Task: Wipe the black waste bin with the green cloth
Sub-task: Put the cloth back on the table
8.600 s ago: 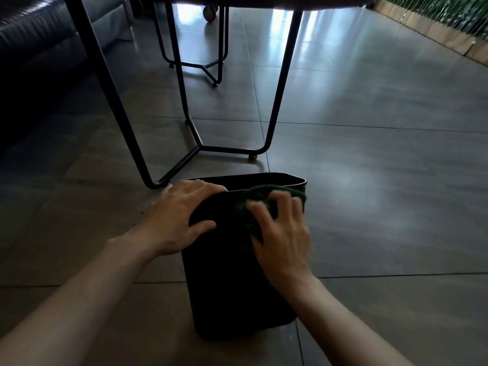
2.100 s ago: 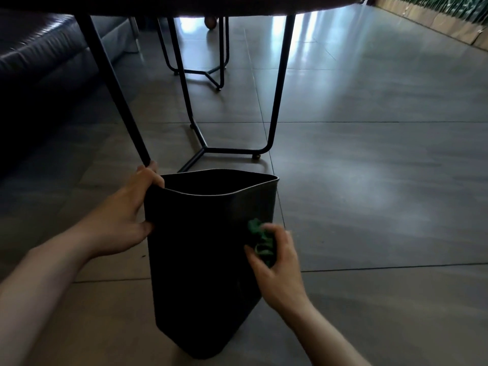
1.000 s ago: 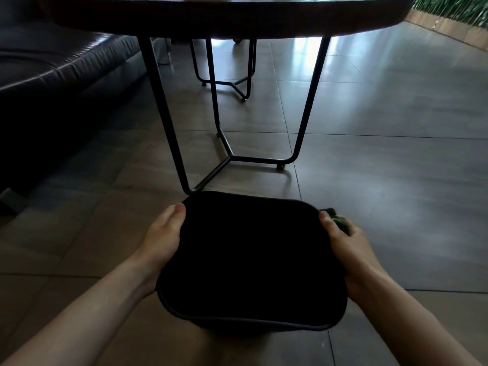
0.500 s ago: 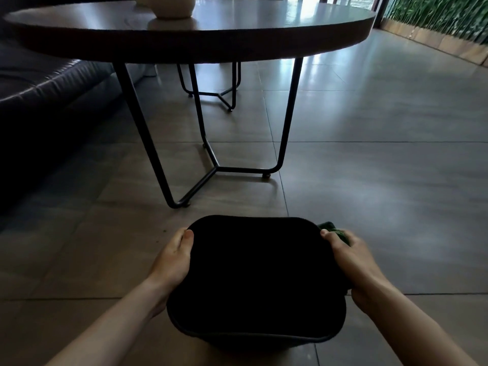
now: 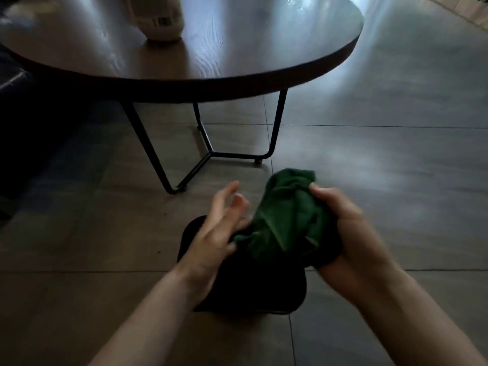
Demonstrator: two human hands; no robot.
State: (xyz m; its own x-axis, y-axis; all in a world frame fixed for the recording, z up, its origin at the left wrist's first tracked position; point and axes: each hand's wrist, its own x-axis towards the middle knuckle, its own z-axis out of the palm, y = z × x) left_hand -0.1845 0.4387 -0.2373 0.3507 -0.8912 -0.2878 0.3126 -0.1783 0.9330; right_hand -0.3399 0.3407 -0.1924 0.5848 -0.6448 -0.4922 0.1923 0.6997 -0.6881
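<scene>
The black waste bin (image 5: 253,291) stands on the floor below my hands, mostly hidden by them and by the cloth. My right hand (image 5: 351,228) grips the bunched green cloth (image 5: 287,220) and holds it up above the bin. My left hand (image 5: 219,231) is beside the cloth on its left, fingers spread and blurred, its palm touching the cloth's lower edge. Neither hand touches the bin.
A round dark wooden table (image 5: 237,62) on black metal legs (image 5: 211,154) stands just beyond the bin, with a white container (image 5: 158,19) on top. A dark sofa (image 5: 15,101) is at the left. Tiled floor (image 5: 383,167) spreads to the right.
Both hands have let go of the bin's sides and risen above it. The right hand has lifted the cloth up, and the view has risen above the table top.
</scene>
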